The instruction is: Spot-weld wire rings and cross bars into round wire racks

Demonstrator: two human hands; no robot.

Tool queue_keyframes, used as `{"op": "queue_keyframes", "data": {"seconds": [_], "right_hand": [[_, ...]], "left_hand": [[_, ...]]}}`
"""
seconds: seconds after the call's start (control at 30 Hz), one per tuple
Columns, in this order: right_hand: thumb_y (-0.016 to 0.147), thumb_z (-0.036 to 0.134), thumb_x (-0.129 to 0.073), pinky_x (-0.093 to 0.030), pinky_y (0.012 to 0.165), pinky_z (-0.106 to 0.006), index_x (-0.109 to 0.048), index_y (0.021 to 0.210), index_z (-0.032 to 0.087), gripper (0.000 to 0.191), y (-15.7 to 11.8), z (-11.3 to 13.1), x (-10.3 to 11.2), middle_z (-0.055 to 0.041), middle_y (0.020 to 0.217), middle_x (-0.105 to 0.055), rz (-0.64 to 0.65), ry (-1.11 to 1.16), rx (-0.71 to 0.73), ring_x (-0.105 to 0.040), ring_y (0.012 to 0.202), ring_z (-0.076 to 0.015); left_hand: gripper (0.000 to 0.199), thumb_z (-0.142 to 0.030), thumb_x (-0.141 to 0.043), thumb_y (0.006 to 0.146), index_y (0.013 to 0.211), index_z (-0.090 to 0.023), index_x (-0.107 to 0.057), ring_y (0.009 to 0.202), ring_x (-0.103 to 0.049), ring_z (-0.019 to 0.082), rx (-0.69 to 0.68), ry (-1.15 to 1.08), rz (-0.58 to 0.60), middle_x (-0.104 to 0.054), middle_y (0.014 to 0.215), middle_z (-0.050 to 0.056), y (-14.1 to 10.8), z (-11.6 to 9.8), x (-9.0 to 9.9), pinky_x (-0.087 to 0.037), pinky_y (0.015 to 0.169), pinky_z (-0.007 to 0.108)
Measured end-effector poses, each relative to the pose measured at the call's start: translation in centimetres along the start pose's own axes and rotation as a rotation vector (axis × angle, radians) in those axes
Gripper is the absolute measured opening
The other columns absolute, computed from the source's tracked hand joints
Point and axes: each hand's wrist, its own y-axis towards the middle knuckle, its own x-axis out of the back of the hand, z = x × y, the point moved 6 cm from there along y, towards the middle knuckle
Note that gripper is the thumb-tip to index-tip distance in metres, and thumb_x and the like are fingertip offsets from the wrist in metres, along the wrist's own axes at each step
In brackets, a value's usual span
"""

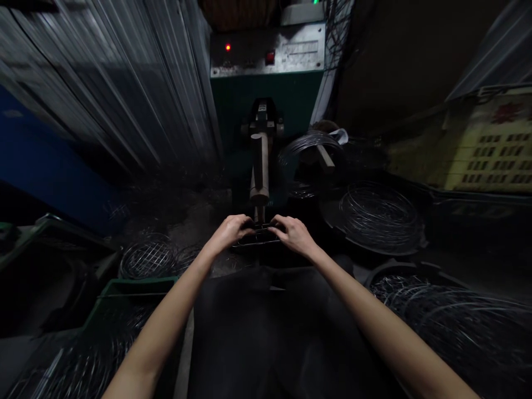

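Both hands are at the middle of the head view, just below the copper-coloured arm (260, 172) of a green machine (233, 100). My left hand (233, 231) has its fingers curled and closed on one side of a thin wire frame (260, 243). On the other side my right hand (293, 233) pinches the same frame between thumb and fingers. The frame lies roughly level, under the lower tip of the machine's arm. Whether it touches the tip is too dark to tell.
A panel (249, 55) with a red light tops the machine. Wire rings fill a round tub (415, 249) and lie in another container (436, 271) at right. A yellow crate (457, 160) stands behind. Left are a green crate (137, 285) and a round wire grid (152, 257).
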Motion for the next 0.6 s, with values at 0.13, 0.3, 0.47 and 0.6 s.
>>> {"op": "queue_keyframes", "data": {"seconds": [0.13, 0.3, 0.47, 0.6], "right_hand": [[0.085, 0.038, -0.053, -0.038, 0.07, -0.028, -0.06, 0.092, 0.023, 0.018, -0.15, -0.02, 0.15, -0.0028, 0.08, -0.065, -0.017, -0.012, -0.011, -0.057, 0.075, -0.017], [0.085, 0.039, -0.052, -0.038, 0.071, -0.029, -0.06, 0.09, 0.023, 0.019, -0.2, 0.25, 0.6, -0.003, 0.08, -0.065, -0.028, -0.01, -0.013, -0.057, 0.076, -0.0175], [0.085, 0.038, -0.053, -0.038, 0.07, -0.029, -0.06, 0.091, 0.024, 0.017, -0.19, 0.27, 0.31, -0.003, 0.08, -0.065, -0.031, -0.02, -0.01, -0.057, 0.075, -0.0175], [0.085, 0.038, -0.052, -0.038, 0.07, -0.029, -0.06, 0.09, 0.024, 0.017, 0.12, 0.08, 0.18, -0.0028, 0.081, -0.065, -0.036, -0.004, -0.025, -0.057, 0.074, -0.0169]], "left_hand": [[0.021, -0.028, -0.059, 0.079, 0.093, -0.014, -0.066, 0.079, -0.061, 0.017, 0.002, -0.001, 0.007, -0.066, 0.087, 0.006, -0.15, -0.31, 0.32, -0.043, 0.071, 0.025], [0.025, -0.032, -0.06, 0.078, 0.096, -0.015, -0.065, 0.081, -0.061, 0.017, 0.02, -0.051, 0.013, -0.067, 0.089, 0.005, -0.13, -0.09, 0.45, -0.044, 0.071, 0.025], [0.026, -0.033, -0.06, 0.077, 0.097, -0.017, -0.065, 0.082, -0.061, 0.017, 0.045, -0.057, 0.01, -0.068, 0.091, 0.004, -0.08, 0.39, 0.18, -0.044, 0.073, 0.025], [0.027, -0.033, -0.06, 0.077, 0.097, -0.017, -0.065, 0.084, -0.062, 0.017, 0.059, -0.074, -0.007, -0.068, 0.093, 0.004, 0.0, 0.55, 0.23, -0.045, 0.074, 0.025]]}}
